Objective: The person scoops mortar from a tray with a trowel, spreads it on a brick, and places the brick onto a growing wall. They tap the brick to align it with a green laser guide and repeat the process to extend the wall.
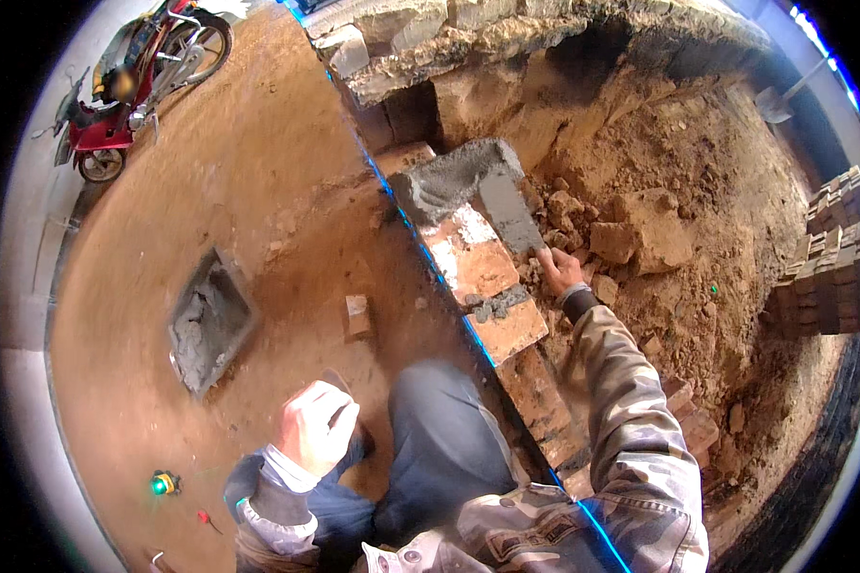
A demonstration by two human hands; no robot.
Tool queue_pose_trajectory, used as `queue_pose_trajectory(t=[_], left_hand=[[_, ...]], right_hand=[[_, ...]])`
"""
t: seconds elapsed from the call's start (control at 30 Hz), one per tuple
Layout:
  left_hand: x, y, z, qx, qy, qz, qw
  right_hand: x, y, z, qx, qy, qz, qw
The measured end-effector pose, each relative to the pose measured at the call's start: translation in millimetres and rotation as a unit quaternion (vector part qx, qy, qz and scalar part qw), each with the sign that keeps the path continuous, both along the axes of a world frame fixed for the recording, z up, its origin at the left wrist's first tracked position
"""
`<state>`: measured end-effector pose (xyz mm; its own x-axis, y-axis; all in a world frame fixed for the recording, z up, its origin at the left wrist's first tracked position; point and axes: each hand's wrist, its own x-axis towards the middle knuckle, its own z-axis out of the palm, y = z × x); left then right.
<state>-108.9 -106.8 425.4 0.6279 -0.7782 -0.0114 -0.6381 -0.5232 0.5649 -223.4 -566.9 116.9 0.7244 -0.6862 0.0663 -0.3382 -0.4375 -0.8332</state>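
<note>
Plainly, the right hand (564,271) had its grip wrapped around the handle of a trowel (509,208), whose blade pointed toward eleven o'clock and lay against grey mortar (449,175). This mortar covered the far end of a row of bricks (483,267), which passed from the hand's ten o'clock round to about six, a blue line (482,345) along its left edge. Rubble (566,205) lay just beyond the fingers at about one. The left hand (315,427) was near the knees, fingers curled in; whether that grip held anything, I could not tell. From it, a loose brick (357,317) lay at one o'clock and a mortar-filled tray (245,315) at about half past ten. Farther out, from the view's middle, a red motorcycle (105,132) stood at ten, a shovel (773,105) at two, stacked bricks (827,286) at three
</note>
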Motion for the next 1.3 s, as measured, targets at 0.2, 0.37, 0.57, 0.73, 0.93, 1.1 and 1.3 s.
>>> queue_pose_trajectory(t=[0.2,0.37,0.57,0.73,0.93,1.1,1.3], left_hand=[[-7.4,-3.9,15.1,-0.007,0.016,0.004,1.000],[-20.4,-21.2,30.7,-0.076,0.000,-0.062,0.995],[-27.6,-84.6,0.8,-0.167,-0.065,-0.257,0.950],[-55.7,-127.7,-56.0,-0.353,0.009,-0.290,0.890],[-74.4,-133.8,-114.3,-0.331,0.044,-0.403,0.852],[-71.7,-127.8,-136.3,-0.320,0.084,-0.493,0.805],[-84.0,-130.1,-121.2,-0.296,0.178,-0.510,0.788]], right_hand=[[-21.9,-12.5,30.6,-0.018,0.052,-0.023,0.998],[-41.7,-25.0,88.5,-0.012,-0.002,-0.013,1.000],[-9.4,54.0,287.1,-0.122,-0.119,0.064,0.983],[34.4,99.4,259.9,-0.179,-0.020,0.099,0.979],[41.8,100.6,224.9,-0.169,-0.045,0.044,0.984],[-24.6,110.4,259.3,-0.078,0.024,-0.045,0.996],[-139.1,145.5,329.6,0.059,-0.057,-0.189,0.979]])
